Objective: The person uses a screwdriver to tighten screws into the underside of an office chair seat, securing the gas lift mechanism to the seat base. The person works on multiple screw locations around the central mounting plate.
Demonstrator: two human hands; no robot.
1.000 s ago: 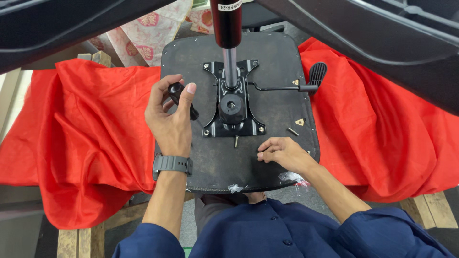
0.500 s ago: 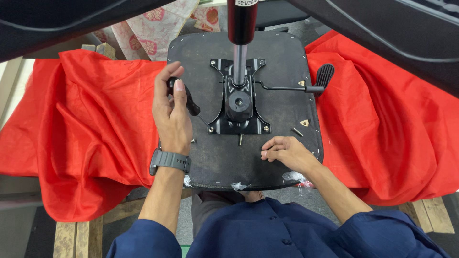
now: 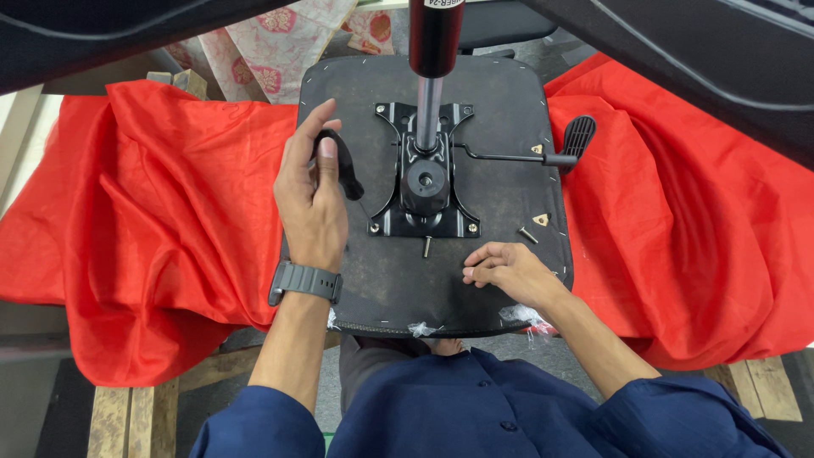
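An upturned black chair seat (image 3: 500, 280) lies in front of me on red cloth. A black metal mechanism plate (image 3: 424, 182) with a gas cylinder (image 3: 431, 76) rising from it is mounted at the seat's middle. My left hand (image 3: 312, 195) grips a black-handled screwdriver (image 3: 339, 165), whose thin shaft points at the plate's near left corner screw (image 3: 374, 227). My right hand (image 3: 507, 271) rests on the seat near its front edge, fingers curled; whether they hold anything I cannot tell. Two loose screws (image 3: 426, 246) (image 3: 527, 235) lie on the seat.
A black lever with a paddle handle (image 3: 578, 136) sticks out to the right of the plate. The red cloth (image 3: 153, 212) drapes over a wooden bench (image 3: 127, 416). Dark chair parts (image 3: 678, 59) hang overhead. Patterned fabric (image 3: 271, 42) lies at the back.
The view shifted slightly. My left hand has slid a little with the screwdriver toward the plate's corner; my right hand stays at the seat's front, fingers curled.
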